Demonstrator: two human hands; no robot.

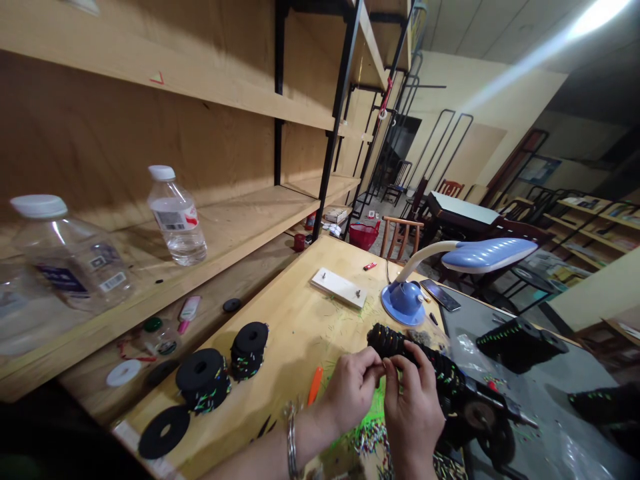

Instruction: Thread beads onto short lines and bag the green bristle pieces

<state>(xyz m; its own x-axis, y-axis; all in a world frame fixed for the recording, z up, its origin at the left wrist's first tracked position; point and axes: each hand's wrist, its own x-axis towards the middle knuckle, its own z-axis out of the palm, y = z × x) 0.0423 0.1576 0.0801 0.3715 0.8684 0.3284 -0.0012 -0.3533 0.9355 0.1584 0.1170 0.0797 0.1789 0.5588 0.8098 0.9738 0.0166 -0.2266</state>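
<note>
Black disc stack (387, 340) being clenched between left hand (353, 390) and right hand (413, 407); slipping grip risking stack sliding apart, coloured pins (370, 437) scattering across wooden bench (295, 333).

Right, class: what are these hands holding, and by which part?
The left hand and right hand hold a long stack of black discs near its far end, fingers wrapped around the discs.

Your camera rides on your head, looking forward and down at your left hand (351, 390) and right hand (413, 417), which sit close at the bottom of the frame. From there it faces along the worktop (300, 333), with the shelves (150, 113) filling the view left of your hands and the far room (475, 160) opening beyond them.
</note>
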